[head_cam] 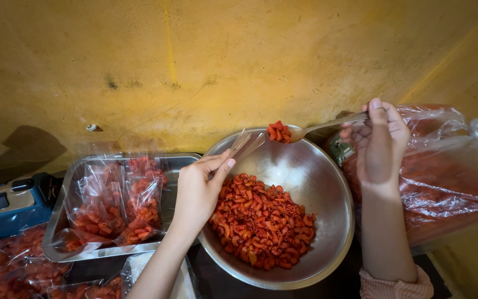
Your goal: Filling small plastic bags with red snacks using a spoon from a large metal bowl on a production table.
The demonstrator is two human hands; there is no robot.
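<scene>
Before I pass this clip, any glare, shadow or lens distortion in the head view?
Head view: sharp overall; soft glare on the steel bowl and the large plastic bag; dark shadow on the yellow wall at left; wide-angle bending toward the edges; the small clear bag in the left hand is hard to see.

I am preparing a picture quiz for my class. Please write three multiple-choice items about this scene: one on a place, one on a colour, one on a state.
1. Where do the filled clear bags stand?
A. in a steel tray left of the bowl
B. inside the bowl
C. on the wall

2. What colour is the pasta in the steel bowl?
A. green
B. red-orange
C. white

3. How is the spoon in the right hand?
A. empty
B. lying in the tray
C. loaded with pasta, raised over the bowl

Answers: 1 A, the bags sit in the tray beside the bowl. 2 B, the pieces are red-orange. 3 C, the spoon carries pasta near the small clear bag pinched by the left hand fingers.
</scene>
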